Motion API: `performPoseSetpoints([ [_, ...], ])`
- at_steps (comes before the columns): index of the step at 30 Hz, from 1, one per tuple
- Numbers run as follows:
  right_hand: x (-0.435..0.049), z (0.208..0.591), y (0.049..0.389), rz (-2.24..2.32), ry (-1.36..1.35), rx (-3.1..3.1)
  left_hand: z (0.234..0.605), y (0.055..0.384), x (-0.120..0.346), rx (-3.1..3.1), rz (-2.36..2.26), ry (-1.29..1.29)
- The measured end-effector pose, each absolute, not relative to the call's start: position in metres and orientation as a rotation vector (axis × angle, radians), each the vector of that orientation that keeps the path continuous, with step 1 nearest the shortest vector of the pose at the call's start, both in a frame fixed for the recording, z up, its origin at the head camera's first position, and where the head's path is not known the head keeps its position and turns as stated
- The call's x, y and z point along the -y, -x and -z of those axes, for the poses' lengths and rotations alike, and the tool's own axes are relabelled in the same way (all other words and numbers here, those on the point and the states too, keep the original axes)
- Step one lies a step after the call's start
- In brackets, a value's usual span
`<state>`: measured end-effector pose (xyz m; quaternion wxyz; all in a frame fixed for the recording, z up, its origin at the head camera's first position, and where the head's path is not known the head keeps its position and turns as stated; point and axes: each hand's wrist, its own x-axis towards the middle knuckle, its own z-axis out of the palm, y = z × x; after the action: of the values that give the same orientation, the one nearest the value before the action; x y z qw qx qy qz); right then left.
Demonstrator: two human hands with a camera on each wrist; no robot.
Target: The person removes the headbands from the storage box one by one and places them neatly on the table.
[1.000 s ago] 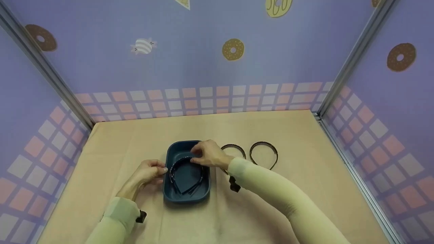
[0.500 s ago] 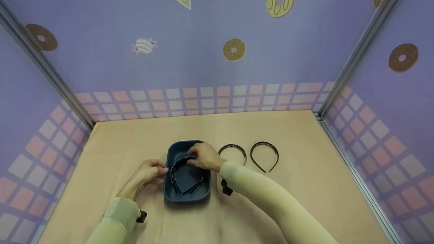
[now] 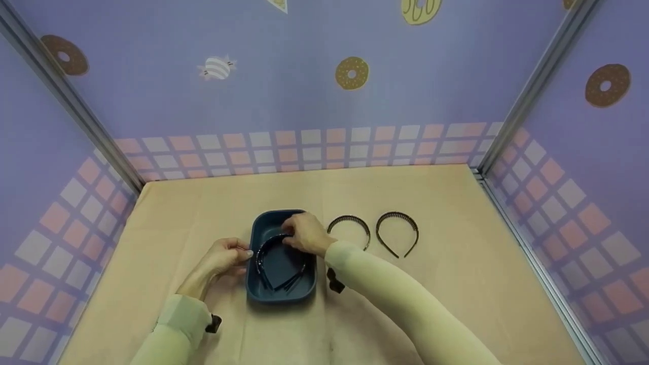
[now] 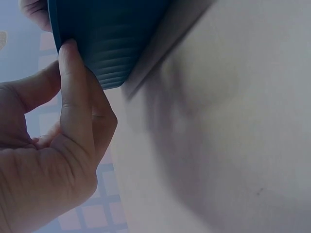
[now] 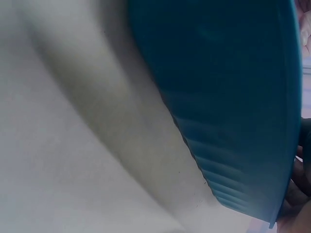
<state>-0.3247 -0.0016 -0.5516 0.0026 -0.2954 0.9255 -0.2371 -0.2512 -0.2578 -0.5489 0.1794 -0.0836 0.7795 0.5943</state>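
Observation:
A dark blue rectangular tray (image 3: 280, 298) rests on the table. Black headbands (image 3: 260, 257) lie inside it; their tips overlap, so the exact number is hard to tell. My left hand (image 3: 223, 257) pinches the tray's left rim between thumb and finger, as the left wrist view also shows at the tray wall (image 4: 109, 41). Over the tray's right rim reaches my right hand (image 3: 307, 234), its thumb and fingers pinching the top of a black headband. In the right wrist view the tray's side (image 5: 228, 107) hides most of that hand (image 5: 294, 199).
Two more dark toothed headbands lie to the right of the tray: a nearer one (image 3: 350, 218), partly covered by the right sleeve, and a farther one (image 3: 397, 215). A cream cloth (image 3: 456, 284) covers the table, with patterned walls (image 3: 436, 91) around its back and sides.
My right hand has shifted slightly left and inward over the tray, uncovering more of the headbands on the right. My left hand stays at the tray's rim.

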Motion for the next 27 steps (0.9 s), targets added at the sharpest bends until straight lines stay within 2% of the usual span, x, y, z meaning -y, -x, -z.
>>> performPoseSetpoints([
  [15, 0.0103, 0.5563, 0.3245, 0.618, 0.815, -2.959, 0.5476, 0.2511, 0.257, -2.177, -1.69, 0.248],
  [27, 0.0092, 0.558, 0.3252, 0.613, 0.851, -2.97, 0.5487, 0.2514, 0.2583, -2.194, -1.681, 0.24],
])
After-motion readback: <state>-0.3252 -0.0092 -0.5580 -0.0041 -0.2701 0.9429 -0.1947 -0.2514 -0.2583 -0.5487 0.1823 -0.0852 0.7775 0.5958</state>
